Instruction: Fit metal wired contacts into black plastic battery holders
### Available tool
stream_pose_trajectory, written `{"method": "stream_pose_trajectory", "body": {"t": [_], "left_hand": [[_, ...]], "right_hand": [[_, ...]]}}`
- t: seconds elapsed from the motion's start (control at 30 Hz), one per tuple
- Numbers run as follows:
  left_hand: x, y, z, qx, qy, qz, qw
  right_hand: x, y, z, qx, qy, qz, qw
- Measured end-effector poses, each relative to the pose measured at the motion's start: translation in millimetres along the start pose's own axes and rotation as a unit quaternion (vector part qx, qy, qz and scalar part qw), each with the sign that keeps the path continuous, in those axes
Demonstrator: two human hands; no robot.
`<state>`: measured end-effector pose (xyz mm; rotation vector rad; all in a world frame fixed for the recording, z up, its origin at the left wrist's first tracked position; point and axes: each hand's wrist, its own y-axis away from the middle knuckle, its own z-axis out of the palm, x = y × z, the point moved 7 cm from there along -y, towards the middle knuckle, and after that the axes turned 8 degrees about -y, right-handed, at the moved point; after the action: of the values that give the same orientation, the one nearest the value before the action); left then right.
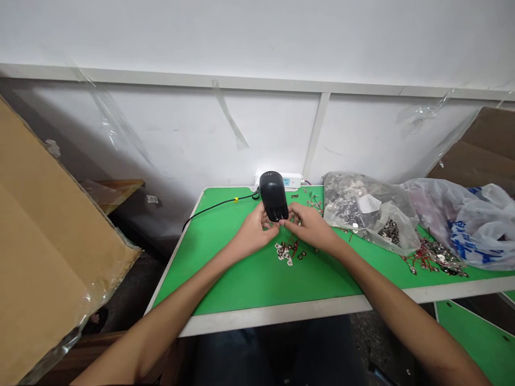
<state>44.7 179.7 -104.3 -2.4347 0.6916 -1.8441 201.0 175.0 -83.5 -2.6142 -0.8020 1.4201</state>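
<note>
My left hand (259,226) and my right hand (304,221) meet at the lower front edge of a black, rounded device (272,190) on the table. Both have their fingers closed, the thumbs nearly touching. A tiny shiny bit shows between the fingertips, too small to name. Just below the hands lies a loose pile of small round metal parts (286,252), some with white tabs and red wires. The device hides part of the fingers.
A green-topped table (225,279) stands against the wall. Behind the device is a white power strip (295,179); a black cable (213,205) runs left. To the right lie plastic bags (362,203) and more metal parts (438,257). Cardboard (60,241) stands at left.
</note>
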Motion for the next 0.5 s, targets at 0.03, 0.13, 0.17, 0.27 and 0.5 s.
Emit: {"method": "stream_pose_trajectory", "body": {"t": [0.03,0.13,0.17,0.27,0.5], "left_hand": [[-2,0,-0.3,0.001,-0.01,0.0,1.0],[-9,1,-1.9,0.015,-0.029,-0.006,0.999],[-12,1,-2.1,0.02,-0.032,-0.01,0.999],[-15,3,-0.1,0.023,-0.04,-0.01,0.999],[0,11,5.7,0.002,-0.178,0.041,0.983]], "right_hand": [[-3,1,-1,-0.001,0.043,-0.003,0.999],[-10,5,1,-0.015,0.161,-0.001,0.987],[-12,7,3,-0.024,0.186,0.0,0.982],[-15,10,9,-0.045,0.22,0.015,0.974],[-17,10,11,-0.049,0.284,0.034,0.957]]}}
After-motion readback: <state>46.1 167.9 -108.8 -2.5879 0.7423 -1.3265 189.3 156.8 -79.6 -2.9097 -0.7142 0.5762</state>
